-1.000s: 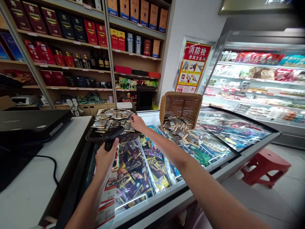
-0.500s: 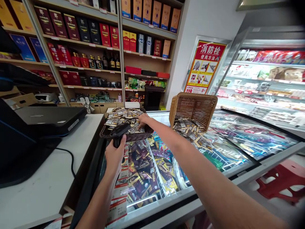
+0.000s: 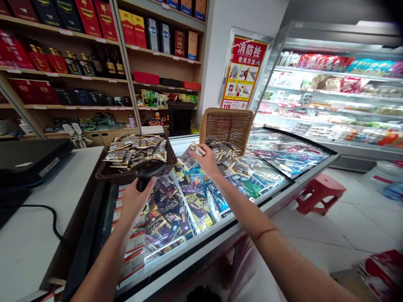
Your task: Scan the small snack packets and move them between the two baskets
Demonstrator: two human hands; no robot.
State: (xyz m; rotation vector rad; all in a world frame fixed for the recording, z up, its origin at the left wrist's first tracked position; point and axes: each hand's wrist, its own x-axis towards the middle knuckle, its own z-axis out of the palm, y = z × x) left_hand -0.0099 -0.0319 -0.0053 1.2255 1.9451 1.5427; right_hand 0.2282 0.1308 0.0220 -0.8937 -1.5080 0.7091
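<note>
head view alone shows the work: the right hand (image 3: 206,160) has its thumb and fingers closed in a pinch on one end of a small packet (image 3: 187,159), the far end hanging free over the glass-topped case (image 3: 189,253), between the dark basket (image 3: 171,153) and the tan basket (image 3: 226,115). the left hand (image 3: 134,199) is wrapped round the handle of a black handheld device (image 3: 149,167), by its shape a scanner, whose head sits just in front of the dark basket's heaped packets (image 3: 135,151). good handling here probably means pinching only the end, so the printed face stays flat and uncovered, and turning that face squarely toward the device, well apart from the heap. a slip would likely lose the packet among the bags below, so a firm but gentle pinch seems wise. near the tan basket's loose, spilling pile (image 3: 229,157), a low, soft release should disturb least.
</note>
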